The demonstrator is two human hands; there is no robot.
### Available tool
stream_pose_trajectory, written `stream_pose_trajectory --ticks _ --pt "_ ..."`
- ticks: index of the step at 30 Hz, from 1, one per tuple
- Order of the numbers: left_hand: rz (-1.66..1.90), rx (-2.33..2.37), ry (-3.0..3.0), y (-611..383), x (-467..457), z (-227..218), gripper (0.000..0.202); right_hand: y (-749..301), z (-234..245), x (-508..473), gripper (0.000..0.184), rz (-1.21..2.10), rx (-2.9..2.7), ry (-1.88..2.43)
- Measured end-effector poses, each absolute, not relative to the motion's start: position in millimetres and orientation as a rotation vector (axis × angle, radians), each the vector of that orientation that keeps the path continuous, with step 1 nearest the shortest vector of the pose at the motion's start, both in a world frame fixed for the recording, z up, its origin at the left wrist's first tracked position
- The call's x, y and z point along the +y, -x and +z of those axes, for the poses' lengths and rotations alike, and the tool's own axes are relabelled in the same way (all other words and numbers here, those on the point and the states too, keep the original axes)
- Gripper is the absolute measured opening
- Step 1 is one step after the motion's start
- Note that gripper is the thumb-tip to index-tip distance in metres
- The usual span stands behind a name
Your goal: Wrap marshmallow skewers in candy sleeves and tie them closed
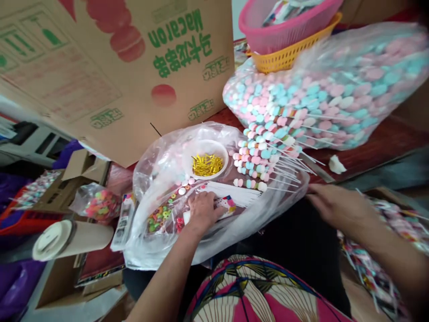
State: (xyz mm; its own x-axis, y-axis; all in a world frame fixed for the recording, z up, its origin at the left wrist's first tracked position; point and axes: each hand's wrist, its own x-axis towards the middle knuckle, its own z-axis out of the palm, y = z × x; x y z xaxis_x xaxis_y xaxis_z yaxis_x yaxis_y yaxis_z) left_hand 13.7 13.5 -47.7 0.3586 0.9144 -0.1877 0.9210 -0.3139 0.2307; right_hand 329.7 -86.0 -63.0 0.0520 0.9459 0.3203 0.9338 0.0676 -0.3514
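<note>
A large brown cardboard box printed with green lettering and red macarons (110, 67) is seen leaning well beyond the left hand, up and to its left. A big clear plastic bag packed with pink, blue and white marshmallow sweets (335, 85) is laid on the dark red tabletop (385, 143), far above the right hand. Behind that bag, a pink plastic basket (284, 22) is nested in a yellow plastic basket (291, 56).

A crumpled clear plastic sheet (157, 161) is spread under and around the left hand. On it, just above the right hand and to the upper right of the left hand, a pile of pastel marshmallow skewers on thin white sticks (264, 161) is gathered. A round white bowl of gold twist ties (206, 162) is placed just above the left hand. To the left of that hand, small coloured ring-shaped candies (160, 217) are scattered.

The left hand (203, 210) is pressed palm down, fingers loosely curled, onto a stack of flat white printed wrappers (231, 201); nothing is gripped. The right hand (335, 205) is held flat and open, fingertips touching the edge of the plastic sheet near the stick ends, with nothing held.

A white-capped cardboard tube (70, 239) is lying well to the left of the left hand.
</note>
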Motion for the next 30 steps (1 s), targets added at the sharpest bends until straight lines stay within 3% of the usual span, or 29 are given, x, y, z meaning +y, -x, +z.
stream_pose_trajectory --ticks 5,9,11,13,17,19,21,25,28,30 --pt "-0.002 1.427 -2.347 -6 22 -46 0.023 -227 -59 -29 0.024 0.25 -1.945 1.454" --pt "0.017 1.29 -2.585 3 16 -33 0.024 -186 -48 -9 0.042 0.287 -2.111 1.288" --pt "0.021 1.285 -2.7 2 11 -27 0.022 -179 -47 -6 0.032 0.307 -2.224 1.225" --pt "0.082 1.324 -2.706 2 8 -25 0.018 -174 -53 -5 0.018 0.316 -2.178 1.266" --pt "0.356 1.477 -2.595 5 10 -34 0.021 -166 -75 -4 0.023 0.341 -1.994 1.397" --pt "0.405 1.525 -2.557 7 15 -41 0.013 -166 -82 -4 0.026 0.363 -1.997 1.409" --pt "0.393 1.498 -2.534 10 23 -45 0.017 -169 -82 -4 0.023 0.357 -1.978 1.434" --pt "0.286 1.212 -2.594 16 39 -33 0.016 -176 -69 4 0.04 0.354 -1.981 1.377" --pt "0.226 1.026 -2.65 18 40 -15 0.02 -175 -62 9 0.017 0.475 -1.985 1.245" --pt "0.31 1.088 -2.665 17 33 -8 0.02 -173 -58 9 0.019 0.494 -1.948 1.221"
